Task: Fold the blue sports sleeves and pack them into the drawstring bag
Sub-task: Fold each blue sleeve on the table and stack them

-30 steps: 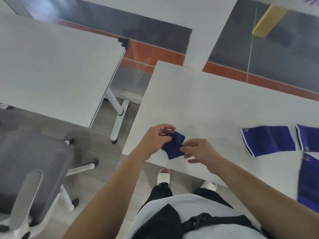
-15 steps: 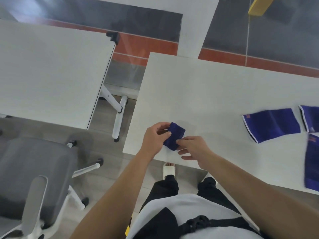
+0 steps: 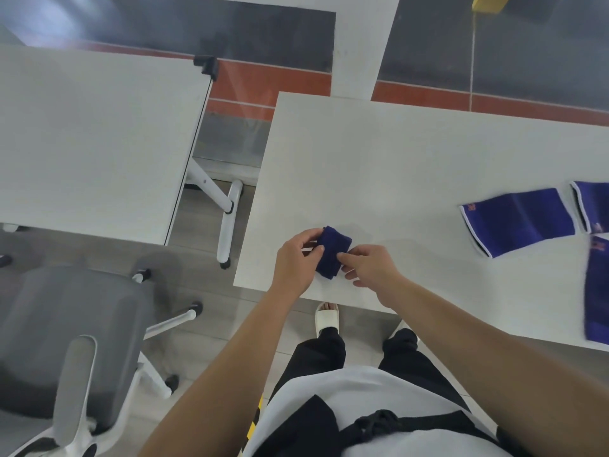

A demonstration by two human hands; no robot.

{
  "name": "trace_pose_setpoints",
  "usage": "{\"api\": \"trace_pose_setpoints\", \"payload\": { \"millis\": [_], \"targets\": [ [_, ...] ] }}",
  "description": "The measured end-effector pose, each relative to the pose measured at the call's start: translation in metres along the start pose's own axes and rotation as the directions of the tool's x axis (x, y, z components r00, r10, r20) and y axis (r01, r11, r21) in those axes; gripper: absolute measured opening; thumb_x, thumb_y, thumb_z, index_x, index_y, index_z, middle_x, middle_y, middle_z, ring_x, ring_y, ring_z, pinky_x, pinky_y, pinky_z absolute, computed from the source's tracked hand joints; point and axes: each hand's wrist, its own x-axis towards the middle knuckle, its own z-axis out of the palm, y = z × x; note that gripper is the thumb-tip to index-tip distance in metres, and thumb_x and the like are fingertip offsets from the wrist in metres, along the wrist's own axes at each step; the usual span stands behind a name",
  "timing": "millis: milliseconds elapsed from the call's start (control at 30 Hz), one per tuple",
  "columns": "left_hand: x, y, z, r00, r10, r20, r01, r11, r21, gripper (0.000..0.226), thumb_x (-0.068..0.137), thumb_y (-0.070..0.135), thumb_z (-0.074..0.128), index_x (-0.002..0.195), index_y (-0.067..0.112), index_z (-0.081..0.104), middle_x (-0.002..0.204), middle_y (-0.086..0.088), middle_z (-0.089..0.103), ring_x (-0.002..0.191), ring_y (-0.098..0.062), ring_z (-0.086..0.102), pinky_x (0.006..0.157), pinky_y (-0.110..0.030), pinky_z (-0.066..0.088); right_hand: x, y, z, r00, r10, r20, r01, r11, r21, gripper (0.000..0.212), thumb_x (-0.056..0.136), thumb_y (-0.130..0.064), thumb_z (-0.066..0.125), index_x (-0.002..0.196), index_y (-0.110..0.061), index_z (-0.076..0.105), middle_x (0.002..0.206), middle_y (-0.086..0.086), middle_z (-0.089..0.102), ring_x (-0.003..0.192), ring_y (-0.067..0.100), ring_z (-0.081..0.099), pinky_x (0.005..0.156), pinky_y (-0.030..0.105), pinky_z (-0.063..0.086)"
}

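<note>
A small folded blue sleeve point(image 3: 333, 250) lies on the white table point(image 3: 395, 166) near its front left corner. My left hand point(image 3: 296, 258) pinches its left edge and my right hand point(image 3: 369, 267) pinches its right edge. Three more blue sleeves lie flat at the right: one with white trim point(image 3: 519, 221), one cut off by the frame edge point(image 3: 593, 204) and one nearer the front edge point(image 3: 597, 291). A black drawstring bag point(image 3: 379, 423) hangs at my waist at the bottom of the view.
A second white table point(image 3: 92, 133) stands to the left across a gap. A grey office chair point(image 3: 66, 341) is at the lower left. Table legs on castors point(image 3: 227, 212) stand in the gap.
The folded sleeve has been turned and lowered onto the table, and both hands have shifted with it. The view has tilted slightly.
</note>
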Motion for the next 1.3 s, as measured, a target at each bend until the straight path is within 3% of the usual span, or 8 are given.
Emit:
{"api": "trace_pose_setpoints", "payload": {
  "millis": [433,600,733,833,933,1067,1167,1300],
  "targets": [
    [-0.009,0.005,-0.004,0.999,-0.044,0.03,0.045,0.998,-0.035,0.043,0.1,0.018,0.059,0.142,0.02,0.051,0.132,0.007,0.06,0.113,-0.007,0.057,0.076,-0.003,0.044,-0.019,0.006,-0.017,0.999,-0.02,-0.025,0.022,0.996,0.083,0.028,0.093,-0.033,0.068,0.094,-0.005,0.07,0.086,0.011,0.071,0.075,0.021,0.066,0.076,0.035,0.057],
    [-0.011,0.015,-0.011,0.999,-0.032,0.022,0.032,0.999,0.0,0.044,0.101,0.024,0.056,0.144,0.025,0.048,0.146,0.008,0.053,0.131,-0.015,0.05,0.098,-0.022,0.041,-0.03,0.011,-0.032,0.993,-0.103,-0.052,0.104,0.994,0.016,0.024,0.094,-0.034,0.065,0.092,-0.011,0.07,0.088,0.008,0.073,0.08,0.023,0.068,0.083,0.039,0.057],
    [-0.013,0.036,-0.016,0.998,0.061,0.029,-0.064,0.993,0.1,0.046,0.102,0.028,0.054,0.147,0.029,0.045,0.15,0.011,0.047,0.136,-0.009,0.042,0.101,-0.02,0.035,-0.047,0.016,-0.056,0.969,-0.216,-0.119,0.206,0.974,-0.093,0.018,0.094,-0.037,0.063,0.094,-0.02,0.071,0.089,-0.002,0.072,0.085,0.017,0.068,0.079,0.033,0.055],
    [-0.012,0.06,-0.004,0.976,0.191,0.107,-0.211,0.952,0.223,0.05,0.1,0.028,0.056,0.148,0.028,0.043,0.154,0.01,0.043,0.14,-0.011,0.039,0.107,-0.02,0.03,-0.063,0.027,-0.084,0.94,-0.277,-0.197,0.25,0.956,-0.153,0.019,0.093,-0.038,0.064,0.103,-0.023,0.07,0.096,-0.007,0.071,0.085,0.006,0.065,0.071,0.02,0.046],
    [-0.008,0.085,0.028,0.926,0.283,0.251,-0.353,0.886,0.302,0.058,0.098,0.033,0.059,0.151,0.03,0.038,0.16,0.003,0.033,0.147,-0.018,0.029,0.117,-0.031,0.03,-0.08,0.043,-0.117,0.908,-0.299,-0.295,0.247,0.948,-0.2,0.028,0.093,-0.04,0.064,0.116,-0.026,0.067,0.114,-0.013,0.065,0.097,0.008,0.062,0.084,0.022,0.044],
    [-0.003,0.113,0.086,0.857,0.262,0.443,-0.46,0.776,0.432,0.067,0.097,0.048,0.055,0.155,0.034,0.027,0.166,0.002,0.018,0.154,-0.022,0.013,0.124,-0.04,0.015,-0.1,0.072,-0.163,0.869,-0.27,-0.415,0.148,0.942,-0.302,0.042,0.093,-0.043,0.063,0.132,-0.027,0.059,0.135,-0.011,0.056,0.115,0.014,0.056,0.104,0.031,0.041],
    [0.003,0.13,0.13,0.808,0.234,0.541,-0.518,0.72,0.461,0.07,0.095,0.05,0.056,0.156,0.032,0.025,0.167,0.001,0.015,0.154,-0.024,0.011,0.124,-0.04,0.014,-0.11,0.098,-0.194,0.847,-0.232,-0.478,0.072,0.942,-0.329,0.049,0.093,-0.043,0.063,0.138,-0.024,0.055,0.147,-0.005,0.051,0.134,0.017,0.047,0.112,0.034,0.036],
    [0.015,0.153,0.182,0.767,0.165,0.621,-0.539,0.69,0.483,0.072,0.094,0.046,0.058,0.156,0.03,0.025,0.166,-0.002,0.017,0.154,-0.024,0.012,0.124,-0.039,0.014,-0.111,0.131,-0.228,0.849,-0.176,-0.499,-0.021,0.931,-0.364,0.058,0.093,-0.048,0.061,0.145,-0.026,0.047,0.155,-0.003,0.044,0.141,0.021,0.041,0.115,0.041,0.036]
  ]
}}
